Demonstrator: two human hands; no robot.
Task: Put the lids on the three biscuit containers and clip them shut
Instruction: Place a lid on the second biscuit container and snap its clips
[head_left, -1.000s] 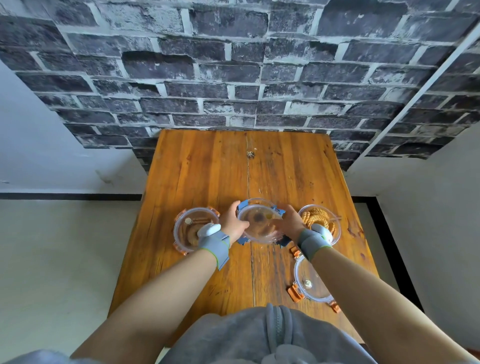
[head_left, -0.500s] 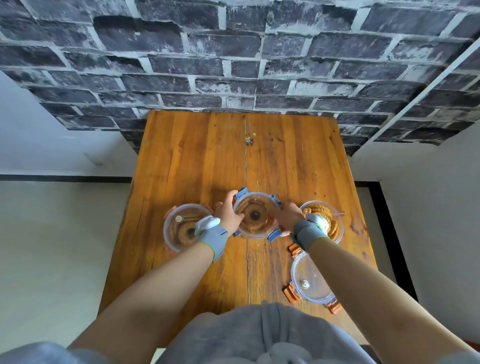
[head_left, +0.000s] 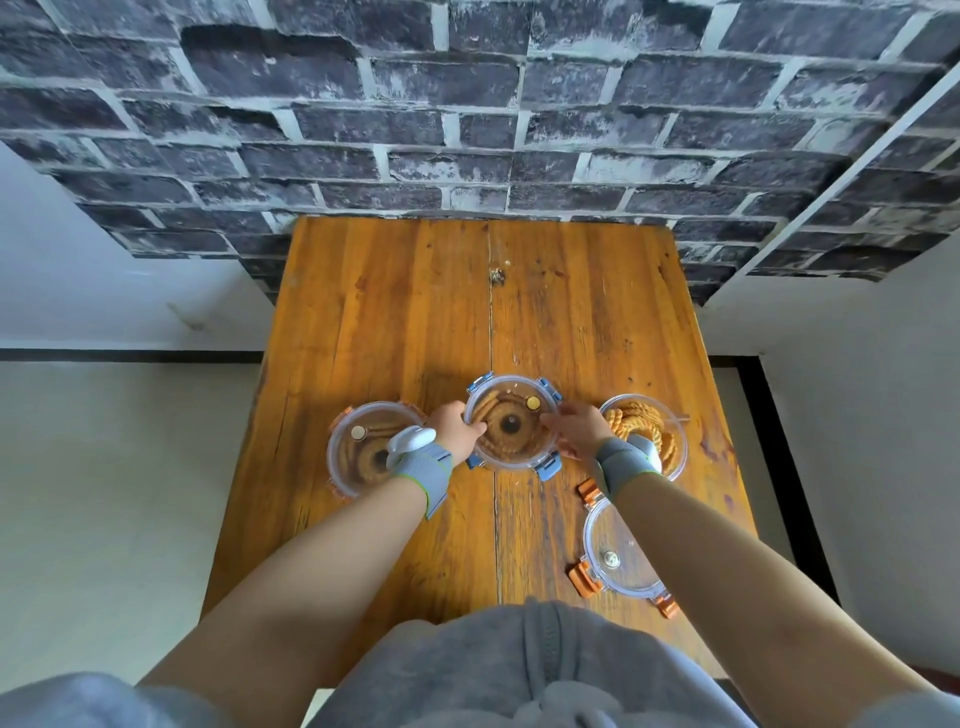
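Note:
Three round clear biscuit containers stand in a row on the wooden table (head_left: 415, 312). The middle container (head_left: 511, 423) carries a lid with blue clips, which stick outward. My left hand (head_left: 454, 426) grips its left rim and my right hand (head_left: 576, 428) presses its right rim. The left container (head_left: 363, 447) has a lid with orange clips on it. The right container (head_left: 641, 428) stands uncovered, full of biscuits. Its lid with orange clips (head_left: 618, 561) lies flat near the table's front edge, partly under my right forearm.
A dark brick wall rises behind the table's far edge. The far half of the tabletop holds only a small knot mark (head_left: 497, 275). My grey-clad lap sits at the front edge. Pale floor lies on both sides.
The blue-clipped lid, held tilted above the middle container a second ago, now sits flat on it. Both hands stayed at its rim. The camera view has shifted slightly.

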